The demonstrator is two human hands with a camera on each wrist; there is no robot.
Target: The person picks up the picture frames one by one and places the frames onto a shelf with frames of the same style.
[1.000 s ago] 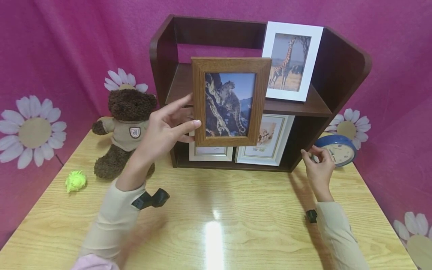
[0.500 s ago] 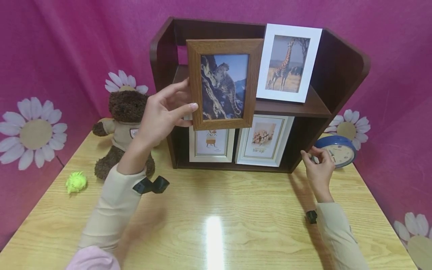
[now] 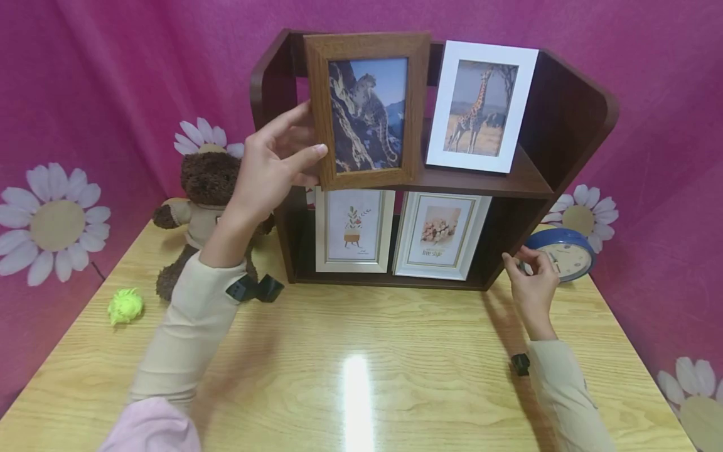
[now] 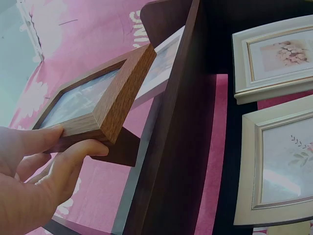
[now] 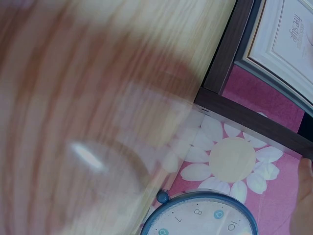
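My left hand [image 3: 271, 163] grips the left edge of a brown wooden picture frame [image 3: 420, 113], thumb at the front and fingers behind. The frame holds a snow leopard picture and stands upright in front of the upper level of a dark brown shelf [image 3: 474, 182]. In the left wrist view, the same picture frame [image 4: 117, 98] shows a stand at its back. A white giraffe picture frame [image 3: 435, 125] leans on the upper level, right of it. My right hand [image 3: 533, 285] holds the shelf's right side panel near its lower front, fingers curled, in front of a blue alarm clock [image 3: 573, 260].
Two pale picture frames, one with a plant picture [image 3: 353, 267] and one with a flower picture [image 3: 429, 271], stand on the lower level. A brown teddy bear [image 3: 206, 179] sits left of the shelf. A yellow-green fuzzy ball [image 3: 125, 306] lies on the wooden table [image 3: 423, 351].
My left hand has raised the brown wooden picture frame and carried it slightly left, uncovering more of the lower frames and the giraffe frame. My right hand has stayed in place.
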